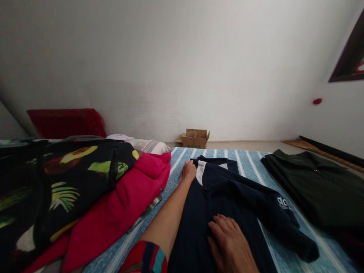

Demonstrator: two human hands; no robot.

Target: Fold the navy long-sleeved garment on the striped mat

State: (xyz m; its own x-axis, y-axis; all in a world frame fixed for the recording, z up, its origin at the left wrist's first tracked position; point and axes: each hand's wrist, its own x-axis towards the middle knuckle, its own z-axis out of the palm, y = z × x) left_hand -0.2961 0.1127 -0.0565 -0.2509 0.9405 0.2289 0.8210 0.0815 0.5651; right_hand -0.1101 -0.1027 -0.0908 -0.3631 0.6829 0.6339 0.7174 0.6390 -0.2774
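I take the navy top [227, 197] as my landmark: one dark garment with a white patch at its collar and small white lettering on one sleeve, spread on the blue striped sheet [250, 163] in front of me.

My left hand [189, 170] reaches out to the top's far left corner, beside the collar. It looks closed on the cloth edge there, though the fingers are hidden from me, so I cannot tell how firm the grip is. My right hand [230, 242] lies flat and open, palm down, on the near middle of the top, fingers spread a little, gripping nothing.

Left of the top I count two garments in a pile: one red one [125, 212] touching the sheet, and one black one with a leaf print [57, 182] lying over it. Right of the top, apart from it, lies one dark green folded garment [315, 182]. Beyond the top, against the wall, stands one open cardboard box [195, 138]. Far to its left, one red cushion [66, 122].
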